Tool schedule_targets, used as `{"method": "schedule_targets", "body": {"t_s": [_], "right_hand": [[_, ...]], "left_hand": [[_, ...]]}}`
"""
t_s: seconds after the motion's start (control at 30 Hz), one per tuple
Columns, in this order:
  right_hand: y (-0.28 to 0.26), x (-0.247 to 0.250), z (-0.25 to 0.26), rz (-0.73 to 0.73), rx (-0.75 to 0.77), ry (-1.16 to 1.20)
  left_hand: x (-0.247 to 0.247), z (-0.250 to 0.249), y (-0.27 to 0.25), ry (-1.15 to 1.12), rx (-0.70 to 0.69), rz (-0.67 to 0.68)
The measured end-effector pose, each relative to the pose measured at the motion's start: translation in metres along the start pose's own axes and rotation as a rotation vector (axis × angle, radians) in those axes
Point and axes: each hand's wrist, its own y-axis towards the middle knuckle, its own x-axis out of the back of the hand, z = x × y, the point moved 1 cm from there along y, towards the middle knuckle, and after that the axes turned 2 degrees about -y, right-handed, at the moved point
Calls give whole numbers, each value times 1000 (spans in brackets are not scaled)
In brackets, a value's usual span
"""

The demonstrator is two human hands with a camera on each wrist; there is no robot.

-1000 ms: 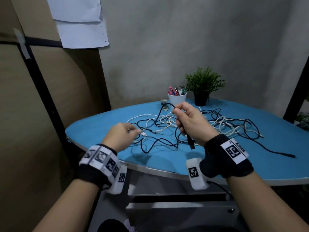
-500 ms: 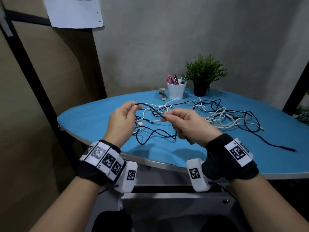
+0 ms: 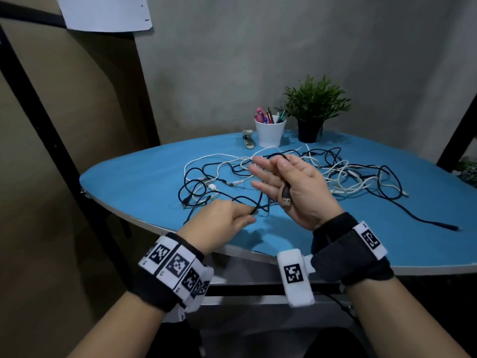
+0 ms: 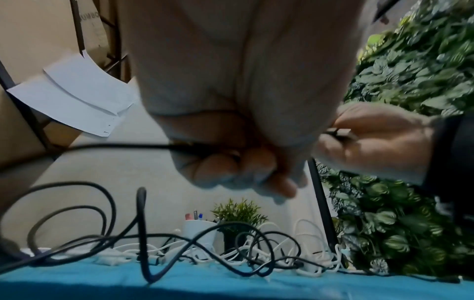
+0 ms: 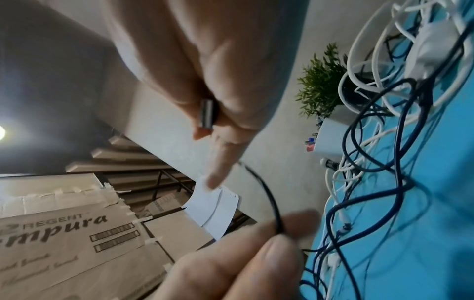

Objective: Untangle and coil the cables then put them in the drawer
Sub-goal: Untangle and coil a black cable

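A tangle of black and white cables [image 3: 333,171] lies on the blue table [image 3: 134,182]. My right hand [image 3: 296,187] is raised over it with the palm turned toward me and the fingers spread. Its thumb pins a black cable against the palm, and the USB plug [image 3: 286,200] [image 5: 206,115] sticks out at the heel of the hand. My left hand [image 3: 224,218] [image 4: 243,142], lower and nearer the table's front edge, pinches the same black cable [image 4: 115,146] [image 5: 269,199], which runs taut between the two hands.
A white cup of pens [image 3: 269,133], a potted plant [image 3: 313,109] and a small stapler [image 3: 248,141] stand at the back of the table. A long black lead [image 3: 426,220] trails to the right. Cardboard boxes [image 5: 64,233] and a black frame stand on the left.
My left hand has dropped toward the front edge, drawing the black cable with it. My right hand has turned palm up and spread its fingers, and the USB plug now shows.
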Motion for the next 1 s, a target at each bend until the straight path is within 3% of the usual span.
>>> {"method": "schedule_targets", "body": {"t_s": [0.07, 0.13, 0.2, 0.27, 0.33, 0.4, 0.5, 0.63, 0.73, 0.87, 0.93, 1.0], "right_hand": [[4, 5, 1, -72, 69, -143], [7, 11, 4, -130, 159, -508], [7, 13, 10, -136, 181, -861], [8, 12, 13, -61, 128, -1098], [8, 6, 11, 21, 66, -1120], [5, -1, 7, 72, 6, -993], [1, -5, 1, 108, 20, -842], [1, -10, 2, 200, -3, -619], [12, -14, 14, 106, 17, -350], [38, -11, 29, -55, 65, 100], [52, -7, 32, -156, 137, 22], [62, -3, 32, -230, 215, -258]], "left_hand": [[6, -1, -5, -97, -23, 91], [17, 3, -9, -132, -12, 118], [33, 7, -9, -29, -17, 18], [51, 8, -5, 178, -35, -191], [69, 4, 1, 279, -45, -430], [87, -1, 6, 327, -61, -642], [104, -3, 18, 184, 5, -751], [86, 4, 39, -223, 147, -588], [55, 11, 46, -330, 255, -367], [27, 4, 36, -365, 223, -39], [20, -3, 29, -394, 190, 107], [19, -7, 27, -440, 154, 174]]}}
